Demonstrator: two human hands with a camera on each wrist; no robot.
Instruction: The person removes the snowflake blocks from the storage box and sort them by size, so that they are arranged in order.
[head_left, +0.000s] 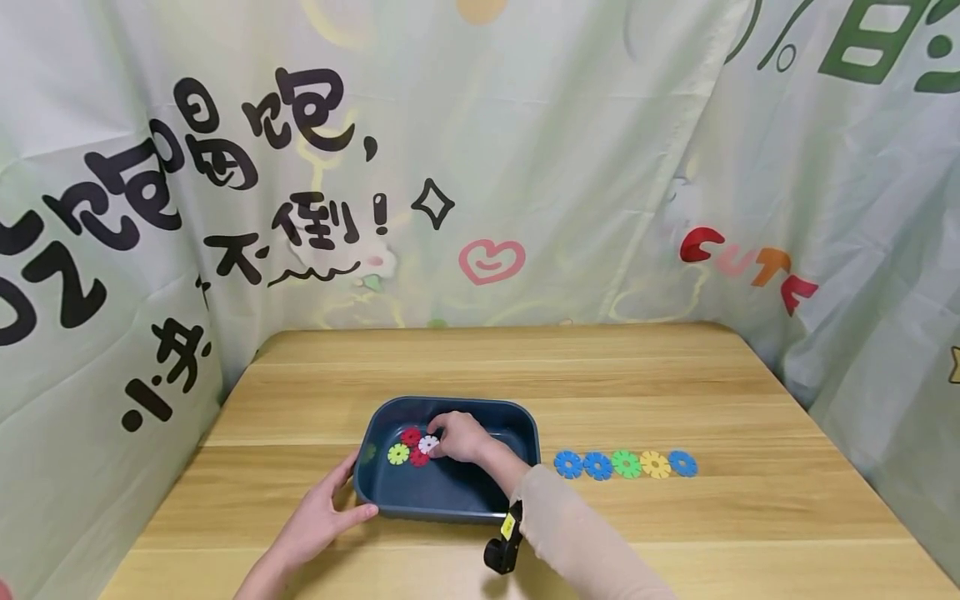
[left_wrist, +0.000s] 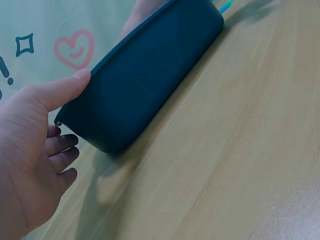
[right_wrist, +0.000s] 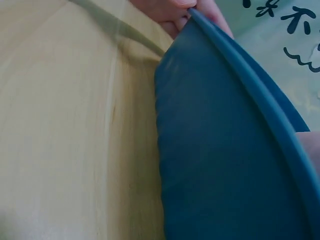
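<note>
A dark blue plastic tub (head_left: 450,510) stands on the wooden table. My left hand (head_left: 318,508) grips its near left corner, thumb on the rim and fingers along the left side; the left wrist view shows this hand (left_wrist: 30,145) close up. Inside the tub, my right hand (head_left: 461,437) pinches a white snowflake disc (head_left: 427,445) between thumb and forefinger. Beside that disc lie a yellow-green snowflake disc (head_left: 398,454) and two red ones, one of them a red disc (head_left: 410,436) at the back. In the right wrist view the tub wall (right_wrist: 215,140) hides the right fingers.
Right of the tub, several snowflake discs form a row on the table (head_left: 675,533): a blue disc (head_left: 567,465), another blue one, a green disc (head_left: 626,464), a yellow disc (head_left: 656,465) and a blue disc at the end. Printed curtains (head_left: 562,167) hang behind the table.
</note>
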